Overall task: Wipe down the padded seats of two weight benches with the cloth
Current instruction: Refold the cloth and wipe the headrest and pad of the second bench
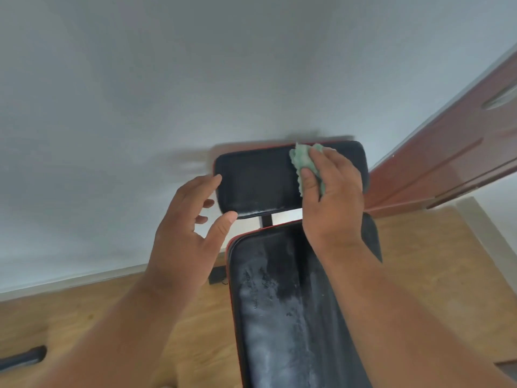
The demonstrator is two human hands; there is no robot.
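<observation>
The right hand [333, 191] pressed the green cloth [305, 163] under its fingers onto the small pad [257, 180], at its far right corner. The left hand [187, 219], fingers spread wide, steadied that pad's left edge. Next, probably, sweeping leftward, then the streaked long pad [282, 303] nearer.

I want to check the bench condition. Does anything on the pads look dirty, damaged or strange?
Yes. The long pad carries whitish smears and streaks down its middle, like dust or residue. The small pad has a pale patch along its near edge.
</observation>
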